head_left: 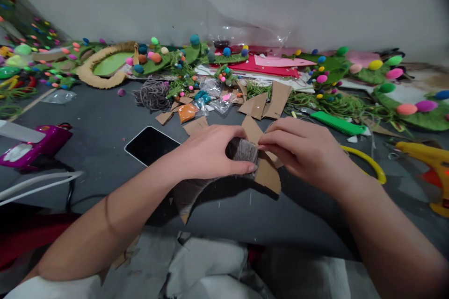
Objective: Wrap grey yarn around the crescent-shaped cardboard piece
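Dark worktop underlies the yarn-wrapped cardboard, likely light, stiff; grip where wrapped. Your left fingers clamp there; right fingers press together at its edge, contents unclear.

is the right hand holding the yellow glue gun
No, the right hand has its fingertips at the edge of the gray-wrapped cardboard, while the glue gun is apart at the picture's right edge.

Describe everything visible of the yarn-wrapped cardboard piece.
The brown cardboard piece is wound with grey yarn across its middle and curved lower-left arm, which tapers to a bare tip; its right end is bare. The left hand grips the wrapped part, partly hiding it; the right hand pinches at the wrapping's right edge. Contact with the table is unclear.
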{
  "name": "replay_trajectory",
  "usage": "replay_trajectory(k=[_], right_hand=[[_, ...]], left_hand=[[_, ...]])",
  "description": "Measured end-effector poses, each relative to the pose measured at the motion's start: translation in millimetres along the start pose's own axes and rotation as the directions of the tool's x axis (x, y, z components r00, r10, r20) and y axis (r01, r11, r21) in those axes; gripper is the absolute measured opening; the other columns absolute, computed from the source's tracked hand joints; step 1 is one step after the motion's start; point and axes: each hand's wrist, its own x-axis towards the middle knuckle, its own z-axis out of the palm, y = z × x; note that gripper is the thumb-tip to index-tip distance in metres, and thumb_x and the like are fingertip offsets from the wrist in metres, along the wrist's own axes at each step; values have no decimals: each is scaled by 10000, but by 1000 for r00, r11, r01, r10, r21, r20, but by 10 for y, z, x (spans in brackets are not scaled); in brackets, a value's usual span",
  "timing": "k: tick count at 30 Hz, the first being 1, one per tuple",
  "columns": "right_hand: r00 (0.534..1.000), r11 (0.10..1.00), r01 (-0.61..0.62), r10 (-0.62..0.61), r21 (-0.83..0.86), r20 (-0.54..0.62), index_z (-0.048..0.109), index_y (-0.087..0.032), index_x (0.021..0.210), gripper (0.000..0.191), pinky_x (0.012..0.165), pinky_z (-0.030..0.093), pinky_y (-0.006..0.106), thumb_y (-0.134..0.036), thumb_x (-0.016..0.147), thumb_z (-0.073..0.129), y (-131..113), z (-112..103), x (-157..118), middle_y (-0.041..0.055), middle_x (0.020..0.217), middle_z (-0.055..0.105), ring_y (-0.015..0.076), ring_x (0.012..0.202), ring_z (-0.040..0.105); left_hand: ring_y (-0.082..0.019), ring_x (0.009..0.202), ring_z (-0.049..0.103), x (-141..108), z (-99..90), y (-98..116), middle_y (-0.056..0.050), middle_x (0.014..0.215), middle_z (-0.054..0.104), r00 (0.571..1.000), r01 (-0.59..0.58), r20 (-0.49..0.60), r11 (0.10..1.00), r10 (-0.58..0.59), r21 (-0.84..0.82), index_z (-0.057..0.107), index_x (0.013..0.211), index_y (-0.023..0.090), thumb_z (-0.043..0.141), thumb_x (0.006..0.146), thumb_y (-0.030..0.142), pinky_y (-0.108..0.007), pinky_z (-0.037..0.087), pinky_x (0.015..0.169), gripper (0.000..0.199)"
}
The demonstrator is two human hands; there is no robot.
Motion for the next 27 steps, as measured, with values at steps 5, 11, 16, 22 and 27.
replay_trajectory(k=[5, 11, 16, 22, 27], right_hand=[[999, 993, -29, 27, 118, 18, 659, -193, 1005, 131, 712, 447, 277, -182, 992, 529, 22, -1, -8, 78, 945, 675, 182, 844, 624], [996, 951, -92, 89, 294, 24, 649, -193, 978, 84, 714, 437, 257, -198, 991, 566, 100, 49, -3, 49, 914, 639, 155, 814, 589], [992, 920, -122, 125, 373, 18, 659, -190, 956, 61, 711, 428, 247, -201, 981, 605, 145, 71, 3, 23, 868, 628, 132, 780, 565], [950, 796, -279, 312, 537, 30, 680, -185, 895, 140, 681, 442, 243, -277, 981, 619, 64, 133, 43, 11, 815, 673, 128, 735, 594], [943, 646, -258, 332, 718, 41, 682, -178, 953, 106, 668, 485, 246, -272, 922, 646, -49, 260, 30, 7, 858, 708, 151, 758, 630]], left_hand=[[-241, 852, 649, -17, -57, -1, -28, 964, 719, 999, -48, 17, 997, 49, -54, 665, 1073, 240, 751, 754, 614, -293, 390, 643, 500], [-195, 798, 612, -37, -95, 29, -2, 920, 686, 994, -86, 66, 994, 91, -74, 650, 1040, 239, 745, 772, 600, -272, 377, 631, 460], [-160, 775, 588, -49, -143, 49, 25, 891, 658, 990, -116, 68, 987, 124, -112, 639, 1026, 238, 755, 783, 547, -260, 400, 638, 410], [-129, 741, 600, -65, -189, 29, 33, 873, 654, 986, -163, -5, 963, 166, -216, 652, 1028, 234, 776, 790, 492, -237, 433, 635, 372], [-139, 761, 631, -59, -217, -23, -3, 896, 680, 984, -158, -135, 902, 113, -401, 659, 1019, 200, 824, 762, 479, -231, 477, 637, 413]])
